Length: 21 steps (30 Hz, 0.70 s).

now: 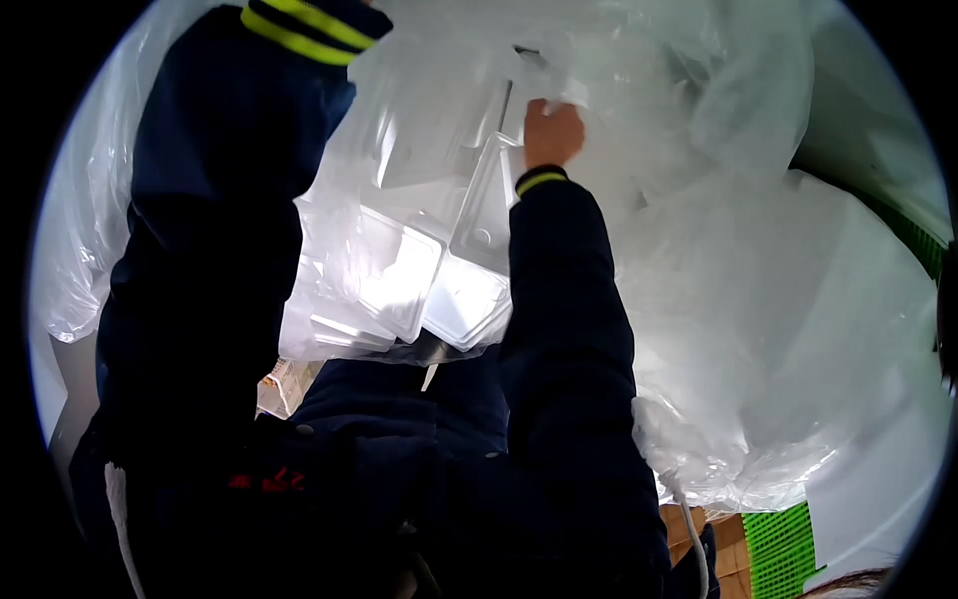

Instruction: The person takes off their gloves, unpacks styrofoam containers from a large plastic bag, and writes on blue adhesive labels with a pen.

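My right hand (555,135) is closed near the top middle, its fingers curled on the thin clear plastic bag (659,130). White rectangular plastic trays (404,270) with rounded corners lie loosely piled in the bag, below and to the left of that hand. One tray (486,205) leans at an angle beside my right wrist. My left arm reaches up along the left side, and its hand lies beyond the top edge of the view; only the dark sleeve with yellow-striped cuff (309,30) shows.
A large, full translucent plastic bag (778,299) takes up the right side. More clear plastic (90,220) hangs at the far left. Green ridged material (781,549) and brown cardboard (733,544) show at the lower right. White cords hang near my jacket.
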{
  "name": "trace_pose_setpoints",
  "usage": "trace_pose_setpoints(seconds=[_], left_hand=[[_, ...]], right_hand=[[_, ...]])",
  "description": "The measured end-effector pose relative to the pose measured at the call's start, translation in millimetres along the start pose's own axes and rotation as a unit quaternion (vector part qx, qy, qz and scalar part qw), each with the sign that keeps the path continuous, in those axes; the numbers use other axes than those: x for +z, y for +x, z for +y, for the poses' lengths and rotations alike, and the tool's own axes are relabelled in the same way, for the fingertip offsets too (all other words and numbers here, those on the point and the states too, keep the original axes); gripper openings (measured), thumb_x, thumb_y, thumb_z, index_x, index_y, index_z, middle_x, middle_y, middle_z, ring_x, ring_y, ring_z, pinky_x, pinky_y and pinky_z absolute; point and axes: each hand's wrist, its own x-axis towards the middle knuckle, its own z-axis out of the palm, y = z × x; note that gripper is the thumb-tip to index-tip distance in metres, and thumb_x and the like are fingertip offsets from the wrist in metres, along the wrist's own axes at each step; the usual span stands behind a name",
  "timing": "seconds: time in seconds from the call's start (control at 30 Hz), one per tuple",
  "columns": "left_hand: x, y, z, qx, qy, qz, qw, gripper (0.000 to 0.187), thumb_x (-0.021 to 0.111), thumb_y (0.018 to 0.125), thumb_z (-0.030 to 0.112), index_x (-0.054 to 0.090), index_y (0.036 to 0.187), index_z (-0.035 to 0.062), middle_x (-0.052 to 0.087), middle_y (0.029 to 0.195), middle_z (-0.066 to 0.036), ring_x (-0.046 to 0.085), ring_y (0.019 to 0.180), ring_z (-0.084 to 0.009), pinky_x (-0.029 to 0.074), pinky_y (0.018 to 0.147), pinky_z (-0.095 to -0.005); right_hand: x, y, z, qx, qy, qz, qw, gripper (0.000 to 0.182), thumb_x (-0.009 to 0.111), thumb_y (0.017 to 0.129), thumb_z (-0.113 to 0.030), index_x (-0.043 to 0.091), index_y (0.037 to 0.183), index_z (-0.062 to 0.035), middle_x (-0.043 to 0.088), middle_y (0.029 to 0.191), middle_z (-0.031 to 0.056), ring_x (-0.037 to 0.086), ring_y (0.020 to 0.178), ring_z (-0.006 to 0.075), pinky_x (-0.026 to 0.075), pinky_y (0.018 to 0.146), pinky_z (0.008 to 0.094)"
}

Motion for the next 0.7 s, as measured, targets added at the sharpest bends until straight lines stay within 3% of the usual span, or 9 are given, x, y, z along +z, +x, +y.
trace_pose_setpoints(seconds=[0.1, 0.17, 0.2, 0.23, 0.27, 0.3, 0.4, 0.5, 0.7], left_hand=[[2, -12, 19, 0.008, -0.053, -0.108, 0.993, 0.031, 0.051, 0.093, 0.026, 0.059, 0.116, 0.0060, 0.063, 0.110, -0.009, 0.060, 0.099, -0.0195, 0.050, 0.084, -0.0301], [9, -30, 62, 0.030, 0.003, -0.247, 0.969, 0.029, 0.047, 0.096, 0.028, 0.064, 0.103, 0.0054, 0.065, 0.093, -0.005, 0.063, 0.086, -0.0157, 0.051, 0.080, -0.0279], [42, -32, 37, -0.074, -0.071, -0.308, 0.946, 0.025, 0.050, 0.093, 0.026, 0.064, 0.100, 0.0062, 0.065, 0.092, -0.005, 0.063, 0.086, -0.0153, 0.050, 0.078, -0.0266], [77, -42, 12, -0.020, -0.084, -0.233, 0.969, 0.016, 0.053, 0.085, 0.015, 0.061, 0.080, 0.0030, 0.064, 0.074, -0.011, 0.062, 0.064, -0.0223, 0.050, 0.063, -0.0335], [112, -49, -26, 0.113, 0.109, -0.181, 0.971, 0.014, 0.049, 0.082, 0.008, 0.062, 0.081, 0.0027, 0.064, 0.077, -0.015, 0.064, 0.074, -0.0283, 0.050, 0.068, -0.0365], [133, -52, -33, 0.033, 0.276, -0.269, 0.922, 0.017, 0.049, 0.082, 0.007, 0.065, 0.087, 0.0042, 0.065, 0.092, -0.013, 0.063, 0.090, -0.0303, 0.049, 0.077, -0.0389], [202, -68, -105, 0.080, 0.411, -0.241, 0.876, 0.018, 0.052, 0.083, 0.013, 0.066, 0.092, 0.0055, 0.062, 0.105, -0.009, 0.060, 0.099, -0.0275, 0.049, 0.082, -0.0401], [209, -69, -136, 0.050, 0.455, -0.403, 0.792, 0.031, 0.061, 0.084, 0.022, 0.059, 0.108, 0.0026, 0.053, 0.118, -0.010, 0.043, 0.121, -0.0240, 0.034, 0.104, -0.0348], [171, -99, -121, 0.203, 0.565, -0.342, 0.723, 0.028, 0.063, 0.080, 0.024, 0.062, 0.100, 0.0047, 0.055, 0.109, -0.006, 0.046, 0.114, -0.0231, 0.036, 0.101, -0.0316]], right_hand=[[-82, -3, 32, -0.105, 0.131, 0.149, 0.974, 0.034, 0.065, 0.075, -0.025, 0.060, 0.100, -0.0032, 0.064, 0.101, 0.0130, 0.061, 0.088, 0.0321, 0.050, 0.076, 0.0438], [-144, 5, 41, -0.176, 0.164, 0.124, 0.963, 0.033, 0.065, 0.075, -0.025, 0.061, 0.100, -0.0029, 0.064, 0.100, 0.0132, 0.062, 0.089, 0.0310, 0.049, 0.076, 0.0423], [-170, 9, 45, -0.210, 0.161, 0.098, 0.959, 0.033, 0.065, 0.076, -0.025, 0.062, 0.099, -0.0027, 0.064, 0.099, 0.0132, 0.062, 0.090, 0.0304, 0.049, 0.076, 0.0416], [-189, 14, 48, -0.240, 0.148, 0.063, 0.957, 0.033, 0.065, 0.076, -0.025, 0.062, 0.099, -0.0026, 0.065, 0.099, 0.0133, 0.062, 0.090, 0.0298, 0.049, 0.076, 0.0408], [-205, 18, 51, -0.271, 0.132, 0.029, 0.953, 0.033, 0.065, 0.076, -0.025, 0.062, 0.099, -0.0024, 0.065, 0.098, 0.0134, 0.062, 0.091, 0.0292, 0.049, 0.077, 0.0401], [-215, 22, 54, -0.297, 0.111, -0.004, 0.948, 0.032, 0.065, 0.076, -0.025, 0.063, 0.099, -0.0023, 0.065, 0.098, 0.0135, 0.062, 0.091, 0.0286, 0.049, 0.077, 0.0393], [-220, 24, 59, -0.354, 0.042, -0.040, 0.934, 0.032, 0.065, 0.077, -0.025, 0.064, 0.099, -0.0019, 0.066, 0.096, 0.0138, 0.062, 0.092, 0.0269, 0.048, 0.078, 0.0371], [-207, 5, 49, -0.301, -0.031, -0.054, 0.951, 0.031, 0.063, 0.080, -0.028, 0.066, 0.101, -0.0049, 0.066, 0.100, 0.0134, 0.061, 0.096, 0.0269, 0.048, 0.080, 0.0349], [-173, 10, 74, -0.275, -0.089, -0.163, 0.943, 0.041, 0.045, 0.089, -0.041, 0.066, 0.106, -0.0105, 0.064, 0.113, 0.0106, 0.058, 0.105, 0.0275, 0.042, 0.092, 0.0305]])
